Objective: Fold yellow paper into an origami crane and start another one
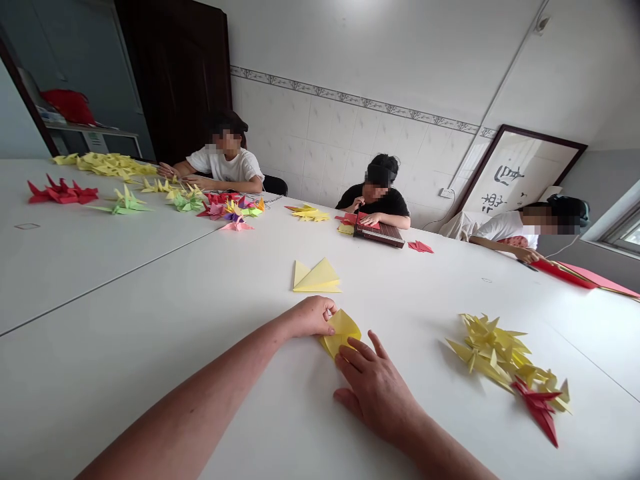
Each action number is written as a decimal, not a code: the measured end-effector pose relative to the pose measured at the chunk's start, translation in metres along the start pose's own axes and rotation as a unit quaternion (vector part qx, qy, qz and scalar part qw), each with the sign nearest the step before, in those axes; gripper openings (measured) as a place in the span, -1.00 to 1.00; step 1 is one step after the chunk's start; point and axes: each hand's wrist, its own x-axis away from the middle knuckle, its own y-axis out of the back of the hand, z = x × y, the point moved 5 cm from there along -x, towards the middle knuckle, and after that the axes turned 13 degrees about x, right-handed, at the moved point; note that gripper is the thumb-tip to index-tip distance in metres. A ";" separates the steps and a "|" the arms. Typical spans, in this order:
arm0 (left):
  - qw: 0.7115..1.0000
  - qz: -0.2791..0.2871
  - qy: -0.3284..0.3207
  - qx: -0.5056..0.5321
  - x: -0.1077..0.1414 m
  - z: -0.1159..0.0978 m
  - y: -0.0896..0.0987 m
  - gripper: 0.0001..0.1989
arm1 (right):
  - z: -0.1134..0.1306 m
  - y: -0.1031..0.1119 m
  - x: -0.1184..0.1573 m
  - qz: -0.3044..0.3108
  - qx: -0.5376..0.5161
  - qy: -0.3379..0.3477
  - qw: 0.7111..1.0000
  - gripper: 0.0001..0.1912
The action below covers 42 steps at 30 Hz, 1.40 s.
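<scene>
A partly folded sheet of yellow origami paper (343, 330) is between my hands, low over the white table. My left hand (314, 316) pinches its left edge between thumb and fingers. With fingers stretched out, my right hand (373, 383) rests its fingertips on the lower right part of the paper. Just beyond lie folded yellow paper pieces (317, 277), flat on the table. To the right of my right hand sits a pile of yellow paper cranes (500, 350), and a red paper crane (540, 407) lies at its near end.
Across the white table (150, 360), a person in black works at a paper cutter (380, 233) with red paper. Another person sits behind yellow cranes (107, 164) and colourful cranes (237, 208). At the right, a third person handles large red sheets (575, 273).
</scene>
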 end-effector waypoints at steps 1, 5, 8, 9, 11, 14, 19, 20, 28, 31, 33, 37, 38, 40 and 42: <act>1.000 -0.008 0.001 -0.008 0.000 -0.001 0.000 -0.78 | 0.000 0.000 0.000 -0.002 0.001 0.000 1.000 -0.71; 0.998 -0.048 0.010 -0.040 0.003 -0.005 -0.005 -0.84 | 0.000 0.000 0.001 -0.006 0.003 -0.001 1.000 -0.71; 0.996 -0.072 0.019 -0.055 0.006 -0.008 -0.010 -0.83 | 0.000 0.000 0.000 -0.008 -0.001 0.000 1.000 -0.74; 0.995 -0.078 0.022 -0.057 0.007 -0.009 -0.011 -0.82 | 0.000 0.000 0.000 -0.007 -0.003 -0.001 1.000 -0.74; 0.994 -0.088 0.025 -0.055 0.008 -0.009 -0.013 -0.78 | 0.000 0.001 0.000 -0.004 -0.006 -0.002 1.000 -0.75; 0.994 -0.098 0.028 -0.045 0.006 -0.006 -0.015 -0.66 | 0.000 0.001 -0.001 -0.004 -0.010 -0.003 1.000 -0.76; 0.992 -0.115 0.043 -0.044 -0.003 -0.001 -0.015 -0.77 | 0.000 0.002 -0.001 0.010 -0.014 -0.007 1.000 -0.78; 0.991 -0.121 0.046 -0.046 -0.004 -0.001 -0.015 -0.79 | 0.000 0.003 -0.002 0.014 -0.016 -0.007 1.000 -0.79; 0.985 -0.142 0.065 -0.075 -0.012 -0.007 -0.017 -0.84 | -0.002 0.002 -0.008 0.020 -0.022 0.006 1.000 -0.86; 0.983 -0.144 0.068 -0.088 -0.015 -0.007 -0.018 -0.88 | -0.003 0.000 -0.009 0.026 -0.024 0.008 0.999 -0.86; 0.983 -0.145 0.067 -0.095 -0.016 -0.006 -0.018 -0.89 | -0.004 -0.001 -0.009 0.026 -0.027 0.008 0.999 -0.86; 0.983 -0.142 0.063 -0.102 -0.017 -0.005 -0.019 -0.87 | -0.003 -0.002 -0.007 0.016 -0.036 0.017 0.999 -0.77; 0.983 -0.141 0.062 -0.103 -0.017 -0.005 -0.019 -0.87 | -0.003 -0.002 -0.007 0.013 -0.037 0.018 0.999 -0.76; 0.982 -0.141 0.059 -0.107 -0.017 -0.006 -0.019 -0.86 | -0.003 -0.002 -0.007 0.010 -0.040 0.016 0.999 -0.76; 0.982 -0.143 0.055 -0.109 -0.017 -0.008 -0.020 -0.84 | -0.004 -0.002 -0.007 0.009 -0.042 0.013 0.999 -0.78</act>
